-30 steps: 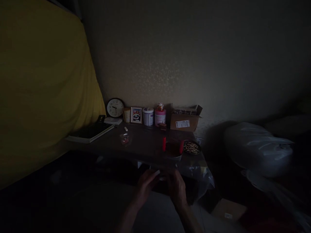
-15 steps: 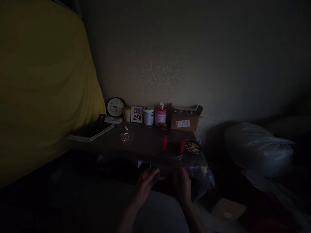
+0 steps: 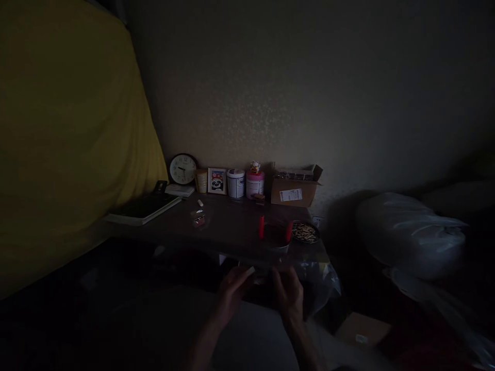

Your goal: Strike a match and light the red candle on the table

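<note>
Dim tabletop (image 3: 228, 219) | carton label (image 3: 291, 195) illegible | left hand (image 3: 231, 288) holding pale piece (image 3: 251, 270) | right hand (image 3: 291, 294): cannot tell

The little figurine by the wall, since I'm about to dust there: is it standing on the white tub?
No, the little figurine stands on the pink tub, beside the white tub.

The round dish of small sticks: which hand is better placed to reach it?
Probably the right hand: it is nearer the round dish on the table. The left hand is farther off and seems to hold a pale object. Whether the right is free is too dim to tell.
</note>
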The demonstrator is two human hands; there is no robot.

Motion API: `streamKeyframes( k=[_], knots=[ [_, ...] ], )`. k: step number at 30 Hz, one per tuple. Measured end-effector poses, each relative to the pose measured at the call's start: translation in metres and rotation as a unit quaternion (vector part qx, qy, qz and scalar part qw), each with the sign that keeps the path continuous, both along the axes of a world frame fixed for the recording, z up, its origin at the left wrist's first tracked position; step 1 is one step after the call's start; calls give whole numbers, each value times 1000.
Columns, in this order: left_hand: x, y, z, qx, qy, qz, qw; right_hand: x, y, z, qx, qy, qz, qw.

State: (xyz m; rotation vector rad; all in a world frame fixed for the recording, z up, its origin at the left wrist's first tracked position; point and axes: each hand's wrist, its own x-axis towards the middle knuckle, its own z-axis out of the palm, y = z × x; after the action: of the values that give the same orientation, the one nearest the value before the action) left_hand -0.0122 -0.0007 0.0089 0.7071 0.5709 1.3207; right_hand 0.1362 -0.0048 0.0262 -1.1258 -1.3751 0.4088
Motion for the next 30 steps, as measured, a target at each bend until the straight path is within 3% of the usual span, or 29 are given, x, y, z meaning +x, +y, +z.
streamKeyframes(
  k=[5, 11, 16, 19, 22, 25, 30],
  knots=[
    [1, -3, 4, 11, 22, -1, 1000, -11, 0, -9, 61, -100, 33, 993],
    [7, 11, 5, -55, 4, 32, 998, -6, -10, 6, 151, -178, 0, 972],
    [4, 6, 4, -19, -11, 29, 999, 2, 7, -11, 112, -260, 31, 959],
    [-1, 0, 3, -17, 4, 17, 1000, 9, 21, -21, 27, -179, -21, 983],
    [-3, -1, 2, -14, 5, 13, 1000, 14, 22, -15, -32, -85, -36, 995],
    [-4, 0, 0, -1, -19, 7, 1000, 14, 16, -4, -41, -13, -47, 998],
    [-6, -1, -3, -7, -11, 13, 1000, 13, 9, 7, -27, 19, -61, 998]
  ],
)
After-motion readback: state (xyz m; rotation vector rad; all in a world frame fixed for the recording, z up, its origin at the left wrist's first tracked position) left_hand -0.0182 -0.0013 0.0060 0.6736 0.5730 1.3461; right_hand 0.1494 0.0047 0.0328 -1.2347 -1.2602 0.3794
